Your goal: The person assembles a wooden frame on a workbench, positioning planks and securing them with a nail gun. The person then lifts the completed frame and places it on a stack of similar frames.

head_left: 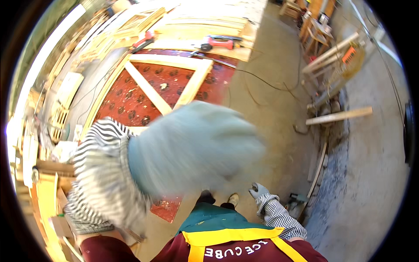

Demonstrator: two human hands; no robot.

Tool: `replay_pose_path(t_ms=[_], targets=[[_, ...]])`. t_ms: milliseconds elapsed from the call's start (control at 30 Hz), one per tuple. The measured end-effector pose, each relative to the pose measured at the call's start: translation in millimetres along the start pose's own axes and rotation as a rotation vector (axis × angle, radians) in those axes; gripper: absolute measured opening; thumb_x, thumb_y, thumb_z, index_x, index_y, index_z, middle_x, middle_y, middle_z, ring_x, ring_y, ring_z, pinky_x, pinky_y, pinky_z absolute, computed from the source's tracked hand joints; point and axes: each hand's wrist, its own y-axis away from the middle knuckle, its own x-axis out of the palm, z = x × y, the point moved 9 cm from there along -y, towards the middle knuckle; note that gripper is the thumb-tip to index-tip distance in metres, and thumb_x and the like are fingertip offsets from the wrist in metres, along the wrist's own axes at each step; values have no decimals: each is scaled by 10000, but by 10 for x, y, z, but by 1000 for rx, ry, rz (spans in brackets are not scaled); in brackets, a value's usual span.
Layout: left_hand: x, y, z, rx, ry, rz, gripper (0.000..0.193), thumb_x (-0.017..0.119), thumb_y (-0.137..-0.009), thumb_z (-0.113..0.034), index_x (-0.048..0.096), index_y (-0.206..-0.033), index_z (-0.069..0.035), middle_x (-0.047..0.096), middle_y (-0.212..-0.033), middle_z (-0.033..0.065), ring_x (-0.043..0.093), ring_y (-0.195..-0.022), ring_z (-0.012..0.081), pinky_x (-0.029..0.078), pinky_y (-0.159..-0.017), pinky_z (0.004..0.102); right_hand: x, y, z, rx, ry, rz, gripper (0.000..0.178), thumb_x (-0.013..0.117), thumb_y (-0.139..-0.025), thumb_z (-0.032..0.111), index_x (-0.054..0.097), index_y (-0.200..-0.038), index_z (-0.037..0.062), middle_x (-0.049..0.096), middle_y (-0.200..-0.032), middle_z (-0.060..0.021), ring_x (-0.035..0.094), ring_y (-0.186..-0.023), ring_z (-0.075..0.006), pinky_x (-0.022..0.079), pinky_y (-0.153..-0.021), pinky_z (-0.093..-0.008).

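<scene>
My left hand (196, 146), in a blue-grey work glove, is raised close to the view and smeared by motion. Its fingers cannot be told apart, and it covers part of the frame and floor behind it. A striped sleeve covers the left forearm. Low at my right side hangs my right hand (259, 191) in a grey glove, its fingers curled and nothing seen sticking out of them. Beyond the left hand, a wooden frame (150, 87) with diagonal braces lies on a red, dark-spotted work surface (124, 102).
Red-and-black power tools (219, 43) and a long metal-handled tool (214, 59) lie past the frame. Wood strips (200, 24) are stacked behind. A black cable (266, 83) crosses the concrete floor. At right, a timber piece (339, 115) juts out near a wooden rack (331, 54).
</scene>
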Motion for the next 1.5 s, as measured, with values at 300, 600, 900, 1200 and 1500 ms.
replay_pose_path(t_ms=[300, 600, 900, 1200, 1500], targets=[[2860, 3448, 2765, -1565, -226, -373, 807, 731, -717, -514, 462, -1343, -83, 494, -1300, 179, 461, -1199, 371, 373, -982, 511, -305, -732, 3660, -720, 65, -38, 514, 673, -834, 330, 542, -1275, 102, 567, -1268, -151, 507, -1201, -322, 407, -1013, -409], [3653, 3445, 2991, -1814, -68, -223, 930, 789, -661, -479, 382, -1436, -166, 417, -1307, 167, 403, -1204, 347, 318, -1009, 503, -78, -1591, 5370, -1177, 526, 29, 314, 655, -838, 340, 626, -1086, 151, 597, -1103, -67, 562, -1012, -270, 453, -862, -399], [3765, 3567, 3085, -1826, -61, -256, 906, 825, -614, -417, 421, -1383, -163, 513, -1167, 109, 494, -1078, 329, 387, -916, 487, 996, -1940, 4571, -262, -712, 400, 314, 599, -895, 41, 618, -1208, 23, 701, -1047, -65, 649, -867, -111, 523, -728, -237], [3736, 3599, 3057, -1832, -85, -323, 889, 863, -569, -345, 439, -1307, -90, 500, -1211, 128, 460, -1142, 334, 373, -952, 473, -314, -1677, 5485, -1013, -243, -44, 260, 664, -839, 168, 657, -1077, 65, 675, -982, -110, 660, -879, -266, 521, -814, -352], [3689, 3548, 3125, -1898, -38, -167, 895, 837, -593, -420, 435, -1319, -86, 496, -1220, 136, 475, -1123, 325, 380, -939, 474, 1058, -2010, 6703, -1050, 972, 723, 389, 662, -830, 335, 633, -1106, 62, 659, -1064, -167, 621, -1003, -341, 477, -874, -432]])
